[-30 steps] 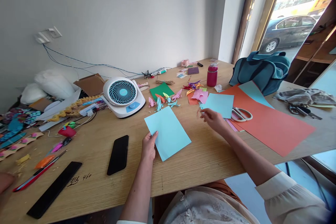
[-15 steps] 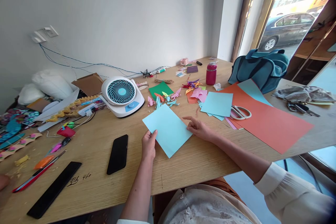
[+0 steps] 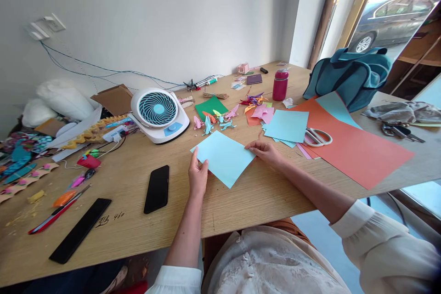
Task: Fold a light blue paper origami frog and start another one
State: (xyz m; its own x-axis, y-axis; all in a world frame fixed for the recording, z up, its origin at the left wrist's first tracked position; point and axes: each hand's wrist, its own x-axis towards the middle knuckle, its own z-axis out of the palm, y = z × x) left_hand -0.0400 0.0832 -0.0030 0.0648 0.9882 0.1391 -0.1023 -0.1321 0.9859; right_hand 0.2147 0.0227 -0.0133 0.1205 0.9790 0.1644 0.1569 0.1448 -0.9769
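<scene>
A light blue sheet of paper [image 3: 223, 158] is held between my two hands over the near part of the table, one corner pointing toward me. My left hand [image 3: 198, 174] grips its left corner, thumb on top and fingers at the edge and beneath. At the right corner, my right hand [image 3: 265, 152] pinches the paper between thumb and fingers. Just beyond the sheet lie several small folded paper pieces [image 3: 208, 124] in blue, pink and orange. To the right of my right hand rest a stack of light blue sheets [image 3: 287, 125] and white-handled scissors [image 3: 319, 138].
A white fan [image 3: 160, 115] stands at the back left. A black phone [image 3: 156, 189] and a long black bar [image 3: 81, 230] lie on the left. Large orange paper [image 3: 358, 156], a teal bag [image 3: 347, 78] and a red bottle [image 3: 280, 85] occupy the right.
My right hand has closed on the sheet's right corner, where its index finger was stretched out before. My left hand has shifted up toward the left corner. The camera view has tilted down slightly.
</scene>
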